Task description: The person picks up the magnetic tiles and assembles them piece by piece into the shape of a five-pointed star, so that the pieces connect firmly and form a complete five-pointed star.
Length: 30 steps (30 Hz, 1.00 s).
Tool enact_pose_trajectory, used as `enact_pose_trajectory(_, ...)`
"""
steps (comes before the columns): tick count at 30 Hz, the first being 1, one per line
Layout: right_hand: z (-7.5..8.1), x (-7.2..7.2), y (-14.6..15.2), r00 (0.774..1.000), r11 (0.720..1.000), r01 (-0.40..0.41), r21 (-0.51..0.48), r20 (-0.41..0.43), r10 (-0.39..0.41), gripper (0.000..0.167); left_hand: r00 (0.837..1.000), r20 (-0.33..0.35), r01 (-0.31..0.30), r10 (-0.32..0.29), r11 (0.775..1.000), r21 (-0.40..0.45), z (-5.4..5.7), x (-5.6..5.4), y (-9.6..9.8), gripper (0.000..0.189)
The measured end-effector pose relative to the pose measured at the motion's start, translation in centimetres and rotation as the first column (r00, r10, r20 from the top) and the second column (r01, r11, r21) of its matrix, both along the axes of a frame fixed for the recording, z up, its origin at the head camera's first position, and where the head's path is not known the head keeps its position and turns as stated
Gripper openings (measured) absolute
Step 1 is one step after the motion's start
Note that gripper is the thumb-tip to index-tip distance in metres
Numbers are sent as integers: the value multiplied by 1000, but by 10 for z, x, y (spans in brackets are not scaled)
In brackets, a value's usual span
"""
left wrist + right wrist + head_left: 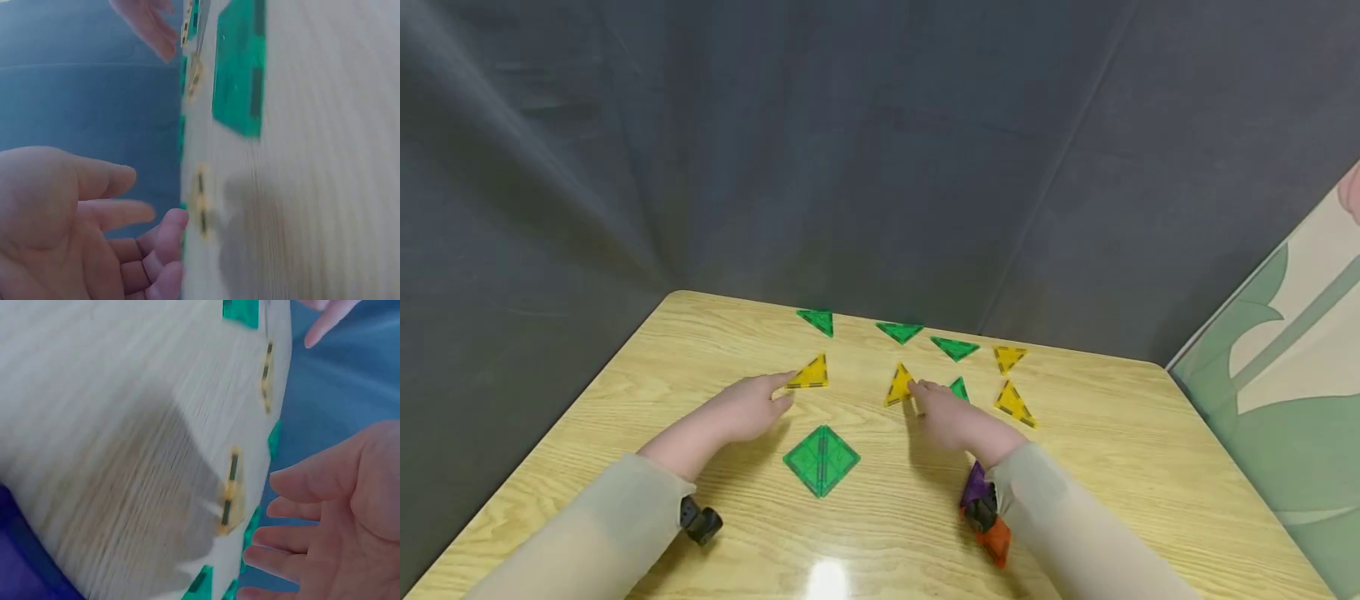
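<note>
My left hand (750, 407) reaches over the table with its fingers loosely bent, the fingertips right by a yellow triangular tile (811, 374). In the left wrist view nothing sits between its thumb and fingers. My right hand (946, 412) hovers beside a second yellow triangular tile (899, 387), fingers extended; the right wrist view shows its palm (381, 506) bare. Between the forearms lie two green triangular tiles (822, 461), edge to edge in a diamond shape. Under the right wrist are a purple tile (974, 484) and an orange tile (996, 543), partly hidden by the wrist camera.
Green triangular tiles (899, 332) lie along the far edge of the wooden table (1120, 467). Two more yellow tiles (1015, 404) are at the right, and a green tile (959, 388) shows behind the right hand. A dark cloth (850, 167) hangs behind the table.
</note>
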State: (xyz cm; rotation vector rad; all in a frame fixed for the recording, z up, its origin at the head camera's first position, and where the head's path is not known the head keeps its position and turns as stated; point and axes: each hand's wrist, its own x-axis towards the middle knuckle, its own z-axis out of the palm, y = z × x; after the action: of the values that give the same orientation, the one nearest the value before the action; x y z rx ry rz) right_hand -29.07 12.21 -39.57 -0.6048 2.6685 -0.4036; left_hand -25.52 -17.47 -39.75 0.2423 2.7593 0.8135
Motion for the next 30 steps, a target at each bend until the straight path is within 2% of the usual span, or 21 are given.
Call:
enact_pose_trajectory(3, -6, -9, -1, 999, 999, 37, 5, 5, -37, 53, 998, 49, -46, 44, 998, 39, -6, -22, 17, 59)
enact_pose_trajectory(5, -10, -12, -4, 999, 999, 39, 16, 3, -39, 53, 996, 62, -61, 61, 998, -6, -10, -35, 28, 63)
enact_pose_trajectory(8, -16, -13, -10, 1000, 999, 27, 41, 3, -27, 55, 994, 71, -72, 79, 993, -98, -15, -47, 37, 65)
enact_pose_trajectory(12, -17, -12, -15, 1000, 998, 28, 58, 8, -29, 58, 995, 59, -61, 75, 977, -203, -19, -54, 41, 66)
enact_pose_trajectory(18, -16, -14, -13, 1000, 999, 12, 42, -21, -11, 52, 1000, -6, 11, -13, 957, -291, -20, -53, 37, 67)
enact_pose_trajectory(21, -16, -15, -14, 1000, 1000, -17, 24, -21, 17, 50, 996, -16, 81, -88, 964, -252, -22, -52, 32, 64)
enact_pose_trajectory(25, -18, -19, -19, 998, 998, -64, 8, -19, 64, 50, 985, -12, 169, -171, 982, -83, -24, -52, 25, 56)
enact_pose_trajectory(28, -23, -21, -26, 996, 996, -88, 2, -21, 88, 51, 980, 5, 200, -201, 979, 34, -25, -52, 21, 52)
enact_pose_trajectory(30, -25, -23, -31, 995, 995, -100, -4, -21, 100, 51, 977, 10, 211, -212, 975, 66, -27, -52, 19, 53)
